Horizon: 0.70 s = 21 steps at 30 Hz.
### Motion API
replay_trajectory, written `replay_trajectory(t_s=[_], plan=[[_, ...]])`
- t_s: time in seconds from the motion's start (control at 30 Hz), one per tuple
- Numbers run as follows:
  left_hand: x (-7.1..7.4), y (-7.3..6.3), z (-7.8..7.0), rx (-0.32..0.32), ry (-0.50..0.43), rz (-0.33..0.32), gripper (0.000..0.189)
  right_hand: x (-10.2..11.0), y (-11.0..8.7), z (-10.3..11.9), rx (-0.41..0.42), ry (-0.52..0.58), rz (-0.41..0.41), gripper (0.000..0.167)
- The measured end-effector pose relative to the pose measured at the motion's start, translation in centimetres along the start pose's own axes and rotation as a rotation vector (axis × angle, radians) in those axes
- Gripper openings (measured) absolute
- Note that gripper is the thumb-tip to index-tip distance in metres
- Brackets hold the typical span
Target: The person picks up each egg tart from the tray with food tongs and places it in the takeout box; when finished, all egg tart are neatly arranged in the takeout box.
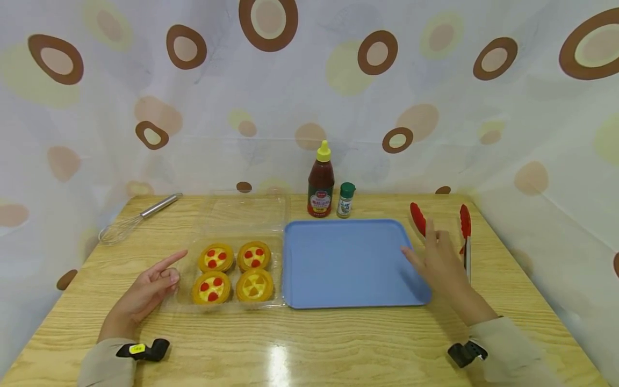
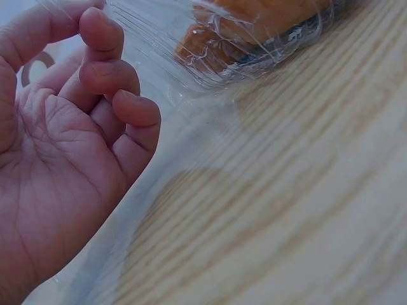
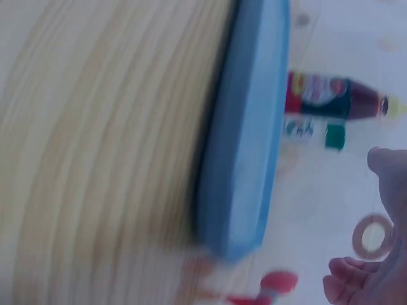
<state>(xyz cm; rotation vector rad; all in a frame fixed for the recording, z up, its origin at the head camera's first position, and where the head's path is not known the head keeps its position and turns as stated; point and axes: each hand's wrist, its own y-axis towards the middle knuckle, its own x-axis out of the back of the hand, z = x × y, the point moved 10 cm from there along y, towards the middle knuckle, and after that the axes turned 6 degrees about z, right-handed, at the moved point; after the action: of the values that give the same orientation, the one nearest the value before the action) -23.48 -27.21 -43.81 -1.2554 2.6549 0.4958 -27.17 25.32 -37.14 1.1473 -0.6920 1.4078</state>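
Note:
My left hand [image 1: 147, 293] is at the left side of a clear plastic box [image 1: 279, 258], index finger extended and other fingers loosely bent. Whether the fingertip touches the plastic I cannot tell. In the box sit several egg tarts [image 1: 215, 257], most with red toppings, one with yellow pieces. The left wrist view shows the left hand [image 2: 70, 133] with nothing in its palm. Over the right edge of a blue tray [image 1: 348, 263] is my right hand [image 1: 442, 266], fingers spread and holding nothing. Red-tipped tongs [image 1: 466, 220] lie just beyond it, partly hidden by the hand.
Behind the tray stand a ketchup bottle [image 1: 321, 185] with a yellow cap and a small green-capped shaker [image 1: 345, 200]. A whisk [image 1: 140, 217] lies at the back left. The box's lid [image 1: 246, 210] is folded back. A patterned curtain [image 1: 309, 80] surrounds the wooden table [image 1: 217, 344].

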Motion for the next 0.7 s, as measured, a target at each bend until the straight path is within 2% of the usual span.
replay_trajectory(t_s=[0.13,0.27,0.37,0.43,0.57,0.7], plan=[[0.2,0.0,-0.1,-0.005,-0.005,-0.003,0.057,-1.8,1.2,4.1,0.064,0.189,0.078,0.084],[0.1,0.0,-0.3,-0.009,0.001,-0.004,0.058,-4.2,2.7,8.0,0.066,0.486,0.255,0.075],[-0.1,0.0,-0.5,-0.013,0.036,-0.009,0.057,-6.2,4.0,10.4,0.016,0.713,0.394,0.069],[-0.1,0.0,-0.6,-0.011,0.061,-0.022,0.056,-7.5,5.0,11.8,-0.011,0.847,0.456,0.067],[0.0,-0.1,-0.3,0.027,0.086,-0.063,0.054,-10.1,7.1,13.9,-0.037,1.108,0.517,0.065],[0.1,-0.2,0.0,0.060,0.080,-0.094,0.052,-13.1,8.9,15.1,-0.100,1.464,0.575,0.070]])
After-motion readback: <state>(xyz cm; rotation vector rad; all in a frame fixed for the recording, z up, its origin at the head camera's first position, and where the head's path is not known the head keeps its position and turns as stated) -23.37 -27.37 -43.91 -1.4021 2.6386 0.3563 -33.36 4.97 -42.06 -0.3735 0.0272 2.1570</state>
